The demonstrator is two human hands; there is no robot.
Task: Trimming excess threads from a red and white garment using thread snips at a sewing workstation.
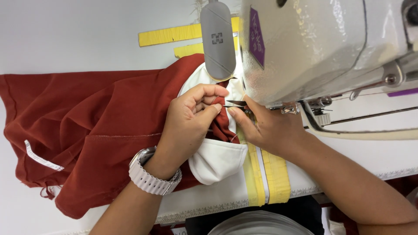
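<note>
A rust-red garment (87, 117) lies spread over the white sewing table (65, 39), with a white collar piece (215, 161) under it near the machine. My left hand (191, 117), with a white watch on its wrist, pinches a fold of the red cloth right by the needle area. My right hand (265, 126) reaches under the head of the sewing machine (322, 43) and holds small metal snips (235, 103) whose tips meet the pinched cloth. The needle itself is hidden behind the hands and machine.
A grey lamp head (217, 39) hangs over the cloth. Yellow tape strips (174, 35) mark the table at the back, and a yellow band (267, 174) runs to the front edge. A white size tag (41, 159) shows on the garment's left.
</note>
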